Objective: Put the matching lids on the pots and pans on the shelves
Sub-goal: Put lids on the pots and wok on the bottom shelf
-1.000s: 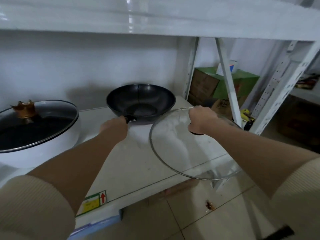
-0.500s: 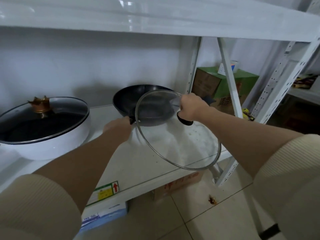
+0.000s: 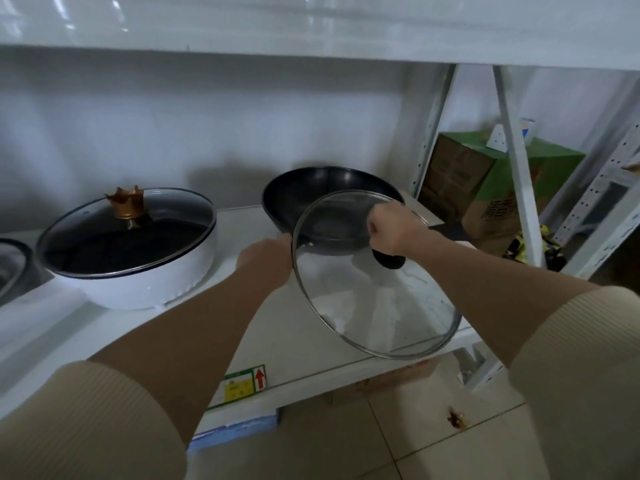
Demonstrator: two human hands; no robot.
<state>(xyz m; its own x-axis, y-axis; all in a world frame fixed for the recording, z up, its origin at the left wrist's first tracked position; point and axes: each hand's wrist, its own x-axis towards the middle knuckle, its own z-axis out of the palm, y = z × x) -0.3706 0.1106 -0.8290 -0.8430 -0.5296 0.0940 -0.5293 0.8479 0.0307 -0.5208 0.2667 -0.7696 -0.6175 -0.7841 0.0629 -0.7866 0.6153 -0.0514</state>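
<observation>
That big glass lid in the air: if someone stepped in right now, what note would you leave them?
Right hand grips the black knob of the round clear glass lid, held tilted in front of the black wok, not seated.
Left hand is at the wok's near rim; its grip is hidden.
Done: the white pot on the white shelf wears its gold-knobbed glass lid.
Left: lower the lid onto the wok.

Both arms wear cream ribbed-knit sleeves [image 3: 86, 420] pushed up, leaving the forearms bare.
</observation>
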